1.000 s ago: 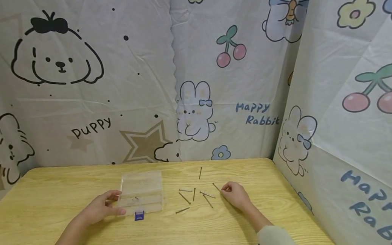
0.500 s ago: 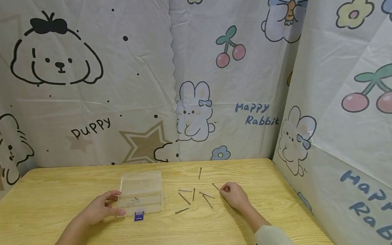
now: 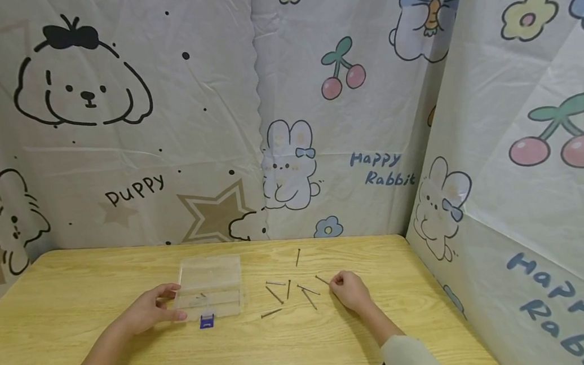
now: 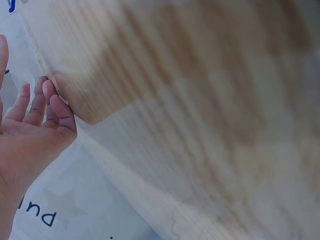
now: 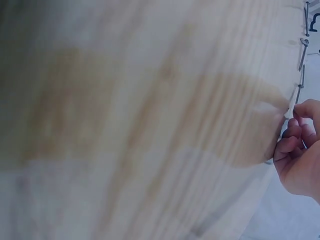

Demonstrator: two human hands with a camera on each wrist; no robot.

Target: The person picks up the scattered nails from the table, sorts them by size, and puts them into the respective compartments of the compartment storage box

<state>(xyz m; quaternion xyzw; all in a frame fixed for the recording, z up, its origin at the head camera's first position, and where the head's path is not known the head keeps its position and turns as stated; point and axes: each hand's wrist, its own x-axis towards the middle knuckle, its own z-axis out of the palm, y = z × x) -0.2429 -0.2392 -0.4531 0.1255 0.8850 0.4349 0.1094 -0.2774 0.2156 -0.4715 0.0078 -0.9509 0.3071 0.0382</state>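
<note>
My left hand [image 3: 153, 310] holds the left side of a clear plastic box [image 3: 212, 272], thumb near its front corner and fingers farther back along the edge. A blue latch [image 3: 207, 321] projects from the box's front, and small dark pieces [image 3: 202, 295] show inside the front part. To the right, the thumb and fingers of my right hand [image 3: 349, 290] pinch one end of a screw [image 3: 321, 279]; its other end points left and away. The right wrist view shows the curled right hand [image 5: 300, 150] at the table, beside a line of screws [image 5: 303, 52].
Several loose screws [image 3: 274, 295] lie scattered on the wooden table [image 3: 263, 354] between the box and my right hand. One screw [image 3: 298, 257] lies farther back. A printed curtain [image 3: 206, 126] hangs behind the table and along its right side.
The screw at my right fingertips has swung slightly flatter, its far end shifting a little toward me. My left hand and the box have stayed in place.
</note>
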